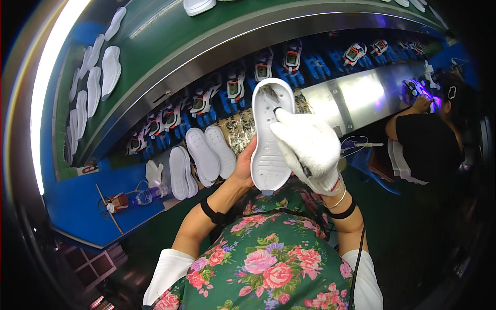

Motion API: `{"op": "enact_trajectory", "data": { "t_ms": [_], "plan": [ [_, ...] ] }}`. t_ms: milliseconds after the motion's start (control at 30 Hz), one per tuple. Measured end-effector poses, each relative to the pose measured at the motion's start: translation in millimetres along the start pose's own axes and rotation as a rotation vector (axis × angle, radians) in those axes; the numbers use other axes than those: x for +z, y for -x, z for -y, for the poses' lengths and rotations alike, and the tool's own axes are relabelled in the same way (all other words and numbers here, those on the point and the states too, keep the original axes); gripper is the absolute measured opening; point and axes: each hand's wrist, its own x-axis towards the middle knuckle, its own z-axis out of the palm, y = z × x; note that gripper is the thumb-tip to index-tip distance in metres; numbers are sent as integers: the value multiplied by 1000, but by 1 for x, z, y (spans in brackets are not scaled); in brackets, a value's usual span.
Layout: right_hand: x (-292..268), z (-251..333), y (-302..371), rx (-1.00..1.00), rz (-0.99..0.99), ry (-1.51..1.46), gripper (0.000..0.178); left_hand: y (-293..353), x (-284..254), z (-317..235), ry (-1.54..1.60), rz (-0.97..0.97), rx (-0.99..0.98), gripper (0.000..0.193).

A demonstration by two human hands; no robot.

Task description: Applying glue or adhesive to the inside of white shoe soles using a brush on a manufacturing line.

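In front of my chest, a white shoe sole point(267, 147) stands on end with its hollow inner face toward me. My bare left hand point(246, 164) grips it by the left edge, with part of the fingers hidden behind it. A white knit glove covers my right hand point(310, 147), which is closed around a thin dark-handled brush point(269, 94). The bristles rest against the inside of the sole's upper end. Just left of my left hand lie several more white soles point(202, 155), some stacked.
Shoe uppers point(235, 88) line a lower rack behind the sole. Above runs a green conveyor belt point(155, 28) with a metal edge and white soles. A blue table point(77, 201) holds a bottle point(147, 196) and a stick. At right, a co-worker point(429, 129) sits beside a metal surface point(369, 95).
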Motion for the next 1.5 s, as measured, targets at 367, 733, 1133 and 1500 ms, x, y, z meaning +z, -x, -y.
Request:
{"op": "enact_trajectory", "data": {
  "t_ms": [367,733,1133,1500],
  "plan": [
    [6,11,9,173,-23,-189,20,-6,5,-3,-197,-39,129,74],
    [18,4,31,85,15,-201,21,-36,28,-13,-423,-107,321,90],
    [14,7,46,248,80,-523,23,-43,28,-22,-172,116,207,104],
    [9,2,56,272,153,-554,19,-48,37,-24,-107,144,284,112]
  ]
}}
